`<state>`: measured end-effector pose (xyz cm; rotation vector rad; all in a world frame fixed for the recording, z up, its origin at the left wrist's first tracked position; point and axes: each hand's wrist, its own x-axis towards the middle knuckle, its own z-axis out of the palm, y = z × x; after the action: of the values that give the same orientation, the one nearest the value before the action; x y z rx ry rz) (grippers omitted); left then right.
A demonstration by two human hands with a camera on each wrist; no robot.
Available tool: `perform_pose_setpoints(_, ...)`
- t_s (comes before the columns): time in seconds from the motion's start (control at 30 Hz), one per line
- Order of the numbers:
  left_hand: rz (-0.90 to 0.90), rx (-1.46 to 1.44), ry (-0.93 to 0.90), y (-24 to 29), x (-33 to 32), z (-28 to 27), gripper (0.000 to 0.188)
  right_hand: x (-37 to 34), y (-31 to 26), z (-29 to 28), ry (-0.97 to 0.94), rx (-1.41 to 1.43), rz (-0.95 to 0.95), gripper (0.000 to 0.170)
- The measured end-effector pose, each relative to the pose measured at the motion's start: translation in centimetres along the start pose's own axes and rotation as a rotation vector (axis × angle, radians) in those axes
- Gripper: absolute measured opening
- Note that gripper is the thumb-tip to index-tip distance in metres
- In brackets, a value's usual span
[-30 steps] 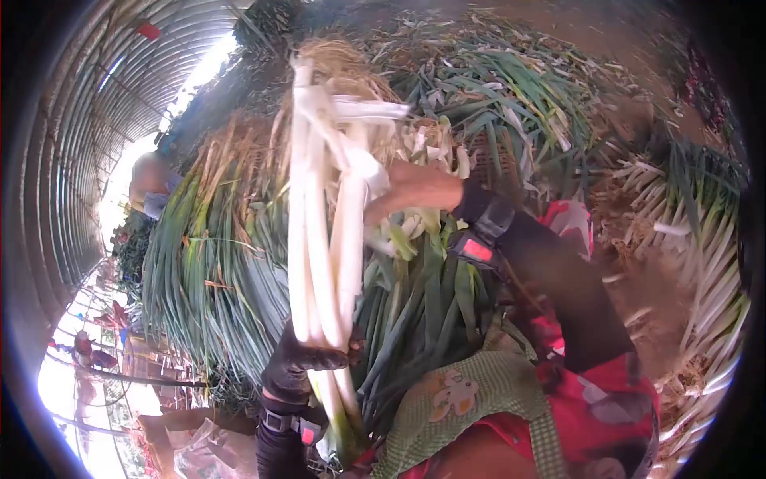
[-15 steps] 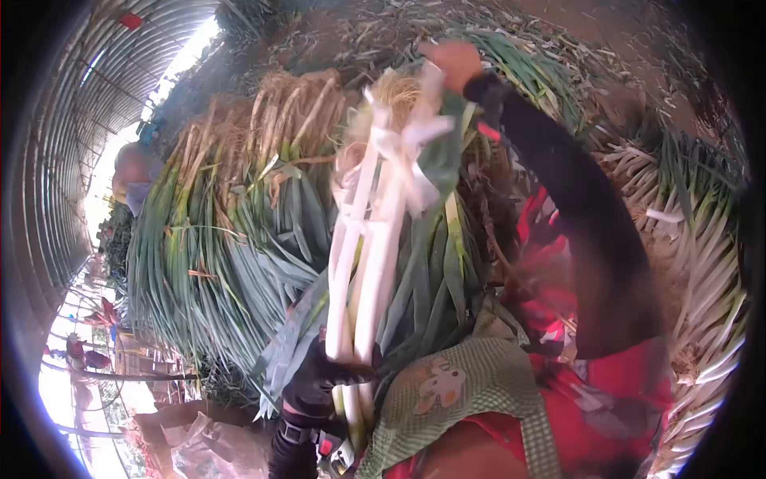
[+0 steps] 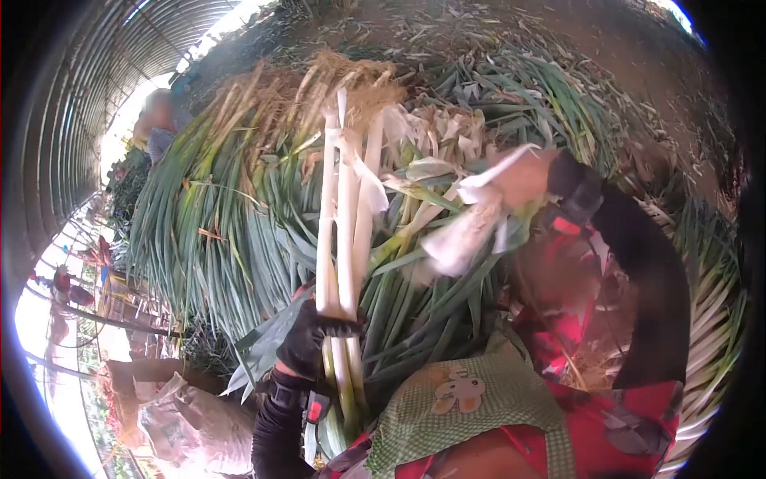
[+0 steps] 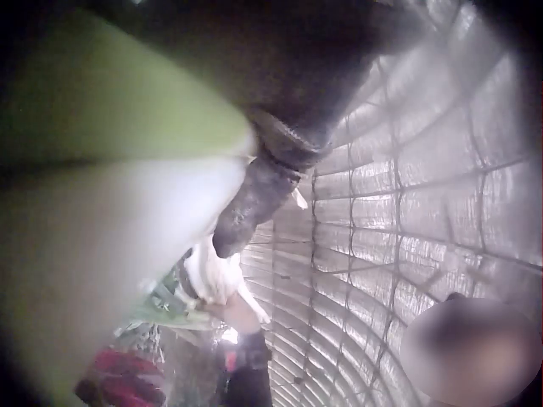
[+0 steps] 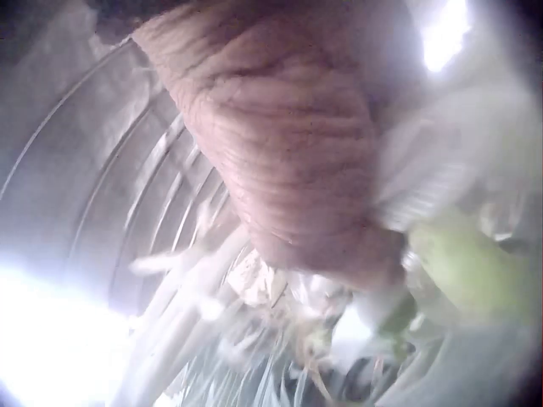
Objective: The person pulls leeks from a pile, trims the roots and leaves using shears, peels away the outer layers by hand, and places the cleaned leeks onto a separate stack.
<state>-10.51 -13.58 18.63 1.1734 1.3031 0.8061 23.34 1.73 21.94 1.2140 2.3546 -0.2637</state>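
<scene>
My left hand (image 3: pixel 309 342), in a dark glove, grips a few long leeks (image 3: pixel 347 231) around their lower stalks. They stand nearly upright, white shafts and brown roots (image 3: pixel 375 92) pointing away from me. A loose strip of white skin hangs near their upper end. In the left wrist view the pale green stalks (image 4: pixel 127 153) fill the left side beside the gloved fingers (image 4: pixel 254 203). To the right, my bare right hand (image 3: pixel 523 182) holds stripped-off leek skins (image 3: pixel 467 239), apart from the stalks and blurred. The back of this hand (image 5: pixel 288 153) hides most of its fingers in the right wrist view.
A big heap of unpeeled leeks (image 3: pixel 207 215) lies at the left, roots away from me. Pale peelings (image 3: pixel 443 132) lie beyond the stalks, more greens (image 3: pixel 550 100) behind. White-stalked leeks (image 3: pixel 710 343) line the right side. A sack (image 3: pixel 191 423) stands lower left; another person (image 3: pixel 159 136) is beyond.
My right hand went from the stalks up toward the root end, then swung down to the right with stripped skins. The left hand keeps its grip; the stalks look slimmer and barer.
</scene>
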Motion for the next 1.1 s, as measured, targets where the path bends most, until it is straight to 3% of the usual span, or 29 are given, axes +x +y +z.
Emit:
perform_pose_setpoints(0.03,-0.029,0.011,-0.023,-0.3,0.6,-0.5,0.016,-0.1,1.0,-1.4,0.048,-0.024,0.081,0.055)
perform_pose_setpoints(0.07,-0.06,0.025,-0.047,-0.8,1.1,-0.8,0.013,0.1,4.8,-3.2,0.243,-0.056,0.308,0.062)
perform_pose_setpoints(0.13,0.04,0.175,-0.012,-2.2,1.1,-0.6,0.018,-1.5,13.8,-7.5,0.73,0.013,0.9,0.076)
perform_pose_setpoints(0.17,0.041,0.18,0.0,-2.7,0.9,-0.7,0.031,-3.1,16.6,-9.4,0.961,0.029,1.134,0.083)
perform_pose_setpoints(0.2,0.105,0.254,-0.017,-2.8,1.0,-0.7,0.031,-4.5,15.3,-10.7,1.156,0.0,1.231,0.09)
perform_pose_setpoints(0.23,0.172,0.329,-0.03,-3.0,1.2,-0.6,0.032,-4.0,12.8,-9.6,1.315,-0.397,1.104,0.055)
perform_pose_setpoints(0.3,0.249,0.496,-0.024,-2.0,1.5,-0.1,0.029,-1.8,7.8,-8.8,1.128,0.323,0.361,0.052)
perform_pose_setpoints(0.33,0.252,0.594,-0.012,-1.4,1.4,0.3,0.025,1.9,5.3,-7.0,1.041,0.312,0.391,0.063)
perform_pose_setpoints(0.43,0.235,0.397,-0.091,-1.6,1.6,1.0,0.027,4.1,-3.9,-2.0,0.842,0.977,0.015,0.072)
perform_pose_setpoints(0.5,0.129,0.304,-0.103,-1.2,1.8,1.7,0.041,5.6,-5.8,-0.3,0.8,1.137,-0.09,0.066)
perform_pose_setpoints(0.53,0.056,0.266,-0.097,-0.9,1.8,2.0,0.051,7.2,-6.0,0.8,0.856,1.128,-0.121,0.061)
perform_pose_setpoints(0.57,0.06,0.228,-0.1,-0.8,1.5,2.2,0.05,7.0,-6.3,0.2,0.78,1.045,0.056,0.049)
perform_pose_setpoints(0.67,0.012,0.032,-0.148,-1.0,1.0,2.1,0.045,8.4,-2.7,1.5,1.235,0.877,-0.039,0.031)
perform_pose_setpoints(0.7,-0.036,-0.089,-0.188,-1.3,0.9,1.5,0.043,8.1,1.0,1.4,1.273,0.661,0.05,0.03)
perform_pose_setpoints(0.73,0.003,0.037,-0.195,-2.3,0.6,0.8,0.038,7.6,5.1,1.8,1.293,0.449,0.144,0.029)
perform_pose_setpoints(0.77,0.043,0.162,-0.198,-3.2,0.4,0.2,0.033,6.9,7.7,1.7,1.424,0.443,0.232,0.029)
perform_pose_setpoints(0.8,0.132,0.262,-0.137,0.0,-0.4,2.1,0.021,6.2,9.9,1.3,1.561,0.425,0.314,0.028)
perform_pose_setpoints(0.87,0.04,0.145,-0.236,-1.1,-0.1,0.8,0.022,6.2,11.7,2.9,1.516,0.269,0.386,0.033)
perform_pose_setpoints(0.93,-0.004,0.053,-0.274,-2.0,-0.2,-0.8,0.038,4.8,18.5,6.0,1.065,-0.041,0.748,0.04)
perform_pose_setpoints(1.0,-0.036,-0.061,-0.295,-2.3,-0.5,-1.7,0.054,1.2,18.4,5.8,1.075,0.527,0.895,0.043)
perform_pose_setpoints(1.07,-0.096,-0.235,-0.318,-2.0,-1.0,-1.2,0.063,3.6,16.9,8.0,0.853,0.743,0.524,0.045)
perform_pose_setpoints(1.1,-0.112,-0.334,-0.334,-1.4,-0.6,-0.6,0.064,4.7,14.6,8.1,0.857,0.918,0.339,0.051)
